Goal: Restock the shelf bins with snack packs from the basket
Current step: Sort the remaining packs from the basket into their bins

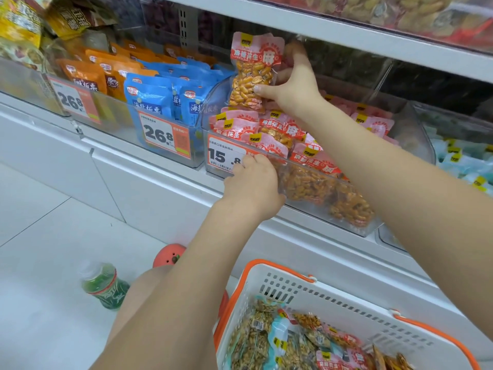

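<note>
Left hand (250, 180) is gripping the front rim of the clear bin (346, 206), fingers curled over the edge beside the price tag (224, 157). Right hand (288, 84) is pinching a peanut pack (253, 76) upright above the bin's rear rows. The pack looks light, slick-filmed and lumpy, stiffest at its sealed header; the mid-body pinch appears adequate. The basket (266, 289) is sitting below, holding more packs.

Bright, even overhead light; soft shadows under the shelf (346, 36) toward 12 o'clock. Wide-angle bending at the edges; glare on the floor (40, 303) at 8 o'clock.
</note>
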